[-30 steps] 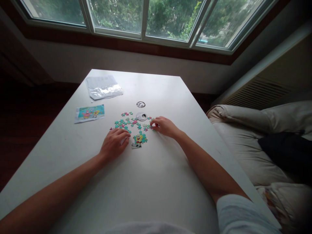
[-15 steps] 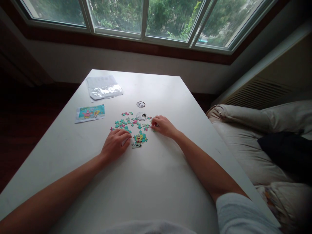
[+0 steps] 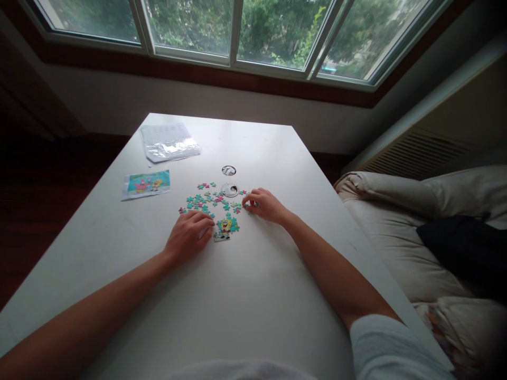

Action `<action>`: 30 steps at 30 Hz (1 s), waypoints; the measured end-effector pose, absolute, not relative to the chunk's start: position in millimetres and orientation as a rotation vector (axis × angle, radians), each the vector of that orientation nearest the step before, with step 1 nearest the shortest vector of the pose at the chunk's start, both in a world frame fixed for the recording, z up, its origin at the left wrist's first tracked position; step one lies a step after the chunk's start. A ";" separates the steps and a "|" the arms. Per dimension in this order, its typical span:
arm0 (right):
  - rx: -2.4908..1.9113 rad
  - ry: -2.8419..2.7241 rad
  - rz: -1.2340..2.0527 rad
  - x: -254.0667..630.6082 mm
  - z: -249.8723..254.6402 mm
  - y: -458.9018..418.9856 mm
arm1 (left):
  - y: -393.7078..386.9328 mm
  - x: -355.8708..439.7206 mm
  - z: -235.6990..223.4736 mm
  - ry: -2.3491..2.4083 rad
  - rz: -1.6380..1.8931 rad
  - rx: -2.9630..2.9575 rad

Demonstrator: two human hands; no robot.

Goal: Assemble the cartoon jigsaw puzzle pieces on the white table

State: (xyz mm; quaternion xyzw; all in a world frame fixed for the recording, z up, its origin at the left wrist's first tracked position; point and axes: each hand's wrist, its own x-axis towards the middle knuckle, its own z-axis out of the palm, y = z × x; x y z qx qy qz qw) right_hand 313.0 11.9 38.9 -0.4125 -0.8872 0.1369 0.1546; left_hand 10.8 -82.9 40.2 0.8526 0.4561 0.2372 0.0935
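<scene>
A partly joined jigsaw puzzle [image 3: 227, 226] with a yellow cartoon figure on teal lies on the white table. My left hand [image 3: 190, 230] rests palm down just left of it, fingers loosely stretched and holding nothing, fingertips close to its edge. Loose puzzle pieces [image 3: 200, 202] in teal, green and pink spread beyond the joined part. At the right side of this spread, my right hand [image 3: 264, 204] has thumb and fingers bent together on a small puzzle piece [image 3: 244, 205], mostly hidden by the fingertips. Other pieces lie partly under that hand.
A picture card [image 3: 148, 183] with the cartoon scene lies to the left. Behind it is a clear plastic bag with papers [image 3: 170, 141]. Two round inserts [image 3: 228, 170] sit in the table [image 3: 253, 295] past the pieces. A beige sofa [image 3: 388, 232] stands at the right.
My right hand has shifted slightly left, its fingertips closer to the loose pieces. My left hand and the joined puzzle stay where they were.
</scene>
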 end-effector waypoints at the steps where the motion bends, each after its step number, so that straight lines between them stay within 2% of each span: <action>1: -1.194 -2.543 0.386 312.6 38.9 11.8 | -83.1 10.9 40.1 1.353 0.705 2.532; 12: -1.307 -2.540 0.355 310.1 32.9 11.2 | -86.2 12.5 37.4 1.288 0.708 2.612; 20: -1.269 -2.499 0.386 306.5 34.7 8.8 | -95.2 17.9 42.4 0.930 0.532 2.789; 30: -1.121 -2.197 0.789 294.9 39.5 0.1 | -105.6 25.1 45.3 0.764 0.464 2.901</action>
